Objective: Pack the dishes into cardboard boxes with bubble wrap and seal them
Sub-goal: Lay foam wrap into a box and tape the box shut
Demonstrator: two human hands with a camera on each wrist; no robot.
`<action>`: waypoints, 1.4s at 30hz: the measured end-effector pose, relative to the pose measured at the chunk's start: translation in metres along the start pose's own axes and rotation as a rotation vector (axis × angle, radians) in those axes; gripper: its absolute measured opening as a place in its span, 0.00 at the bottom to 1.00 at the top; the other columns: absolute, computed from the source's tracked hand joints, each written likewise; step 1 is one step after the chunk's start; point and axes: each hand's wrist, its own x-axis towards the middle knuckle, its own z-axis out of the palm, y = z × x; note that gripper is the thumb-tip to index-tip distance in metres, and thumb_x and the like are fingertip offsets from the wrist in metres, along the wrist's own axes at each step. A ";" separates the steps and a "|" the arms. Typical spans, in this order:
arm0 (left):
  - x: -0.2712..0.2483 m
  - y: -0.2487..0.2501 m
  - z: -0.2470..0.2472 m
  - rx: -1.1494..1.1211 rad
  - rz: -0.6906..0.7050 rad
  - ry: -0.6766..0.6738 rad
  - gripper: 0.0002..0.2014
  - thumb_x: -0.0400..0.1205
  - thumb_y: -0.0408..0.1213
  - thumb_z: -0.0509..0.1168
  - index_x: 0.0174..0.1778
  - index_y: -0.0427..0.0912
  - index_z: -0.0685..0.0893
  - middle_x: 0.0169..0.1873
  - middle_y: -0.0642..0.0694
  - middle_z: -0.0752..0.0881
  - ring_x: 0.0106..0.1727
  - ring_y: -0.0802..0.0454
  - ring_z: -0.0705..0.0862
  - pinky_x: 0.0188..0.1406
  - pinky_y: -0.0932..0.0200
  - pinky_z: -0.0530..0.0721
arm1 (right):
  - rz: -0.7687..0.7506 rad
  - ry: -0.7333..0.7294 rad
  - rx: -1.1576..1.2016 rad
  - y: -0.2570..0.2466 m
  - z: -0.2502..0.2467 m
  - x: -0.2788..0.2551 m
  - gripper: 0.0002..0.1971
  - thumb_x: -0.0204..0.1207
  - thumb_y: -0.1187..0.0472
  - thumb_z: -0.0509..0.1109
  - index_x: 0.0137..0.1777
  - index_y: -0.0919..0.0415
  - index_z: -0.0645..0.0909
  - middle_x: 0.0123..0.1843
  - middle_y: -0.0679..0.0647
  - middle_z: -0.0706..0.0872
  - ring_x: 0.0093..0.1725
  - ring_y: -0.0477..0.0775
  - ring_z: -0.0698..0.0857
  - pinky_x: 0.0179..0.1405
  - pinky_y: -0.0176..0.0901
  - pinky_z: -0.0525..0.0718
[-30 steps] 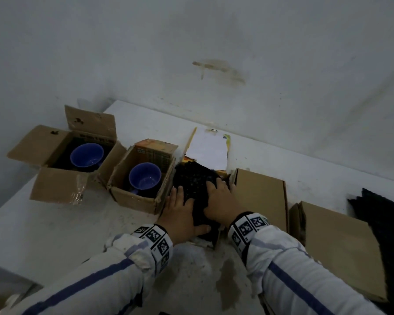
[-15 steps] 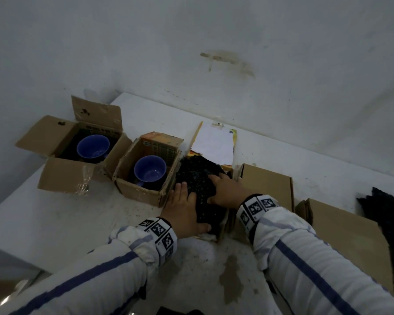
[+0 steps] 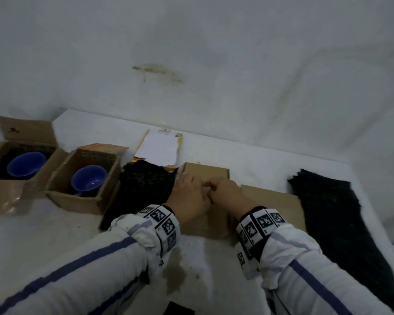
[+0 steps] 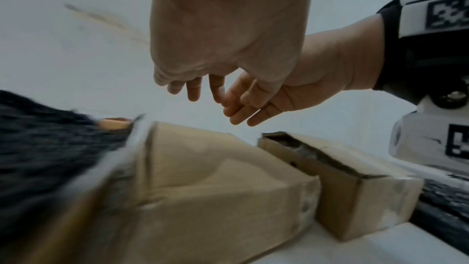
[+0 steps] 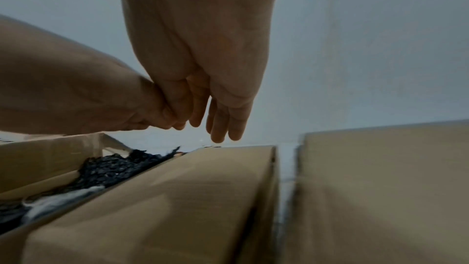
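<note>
Two blue bowls (image 3: 26,163) (image 3: 89,178) sit in open cardboard boxes at the left. Right of them, black bubble wrap (image 3: 146,185) (image 5: 111,170) fills a third box. Beside it lies a brown cardboard panel (image 3: 209,173) (image 4: 203,168); whether it is that box's flap or a separate box is unclear. My left hand (image 3: 189,194) (image 4: 182,87) and right hand (image 3: 228,192) (image 5: 218,123) hover close together just above this panel. Their fingers hang relaxed and hold nothing.
Another brown cardboard box (image 3: 273,201) (image 4: 355,178) lies right of the hands. A long sheet of black bubble wrap (image 3: 332,212) runs along the table's right side. An upright box flap with white paper on it (image 3: 157,148) stands by the wall. The white table (image 3: 43,242) shows a stain (image 3: 175,273).
Both hands have left the black bubble wrap they were pressing and moved right, over the brown cardboard panel. The head view has swung right as well.
</note>
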 end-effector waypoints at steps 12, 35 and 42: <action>0.045 0.178 0.093 -0.017 0.324 -0.122 0.20 0.80 0.47 0.61 0.66 0.43 0.74 0.64 0.44 0.75 0.68 0.45 0.71 0.70 0.50 0.69 | 0.342 0.337 0.016 0.206 -0.075 -0.086 0.15 0.77 0.66 0.62 0.62 0.62 0.82 0.65 0.62 0.79 0.64 0.62 0.79 0.63 0.44 0.75; 0.048 0.227 0.088 -0.521 0.097 -0.227 0.27 0.84 0.60 0.52 0.44 0.38 0.82 0.42 0.40 0.86 0.46 0.43 0.84 0.46 0.49 0.79 | 0.195 0.442 0.095 0.220 -0.098 -0.104 0.17 0.70 0.58 0.69 0.23 0.45 0.68 0.38 0.48 0.71 0.50 0.61 0.80 0.48 0.47 0.78; 0.048 0.187 0.047 -0.955 -0.169 -0.055 0.11 0.85 0.44 0.57 0.56 0.42 0.80 0.53 0.41 0.85 0.53 0.44 0.84 0.57 0.46 0.82 | 0.231 0.549 0.288 0.186 -0.099 -0.086 0.12 0.73 0.51 0.71 0.53 0.55 0.82 0.59 0.57 0.78 0.61 0.59 0.77 0.63 0.50 0.76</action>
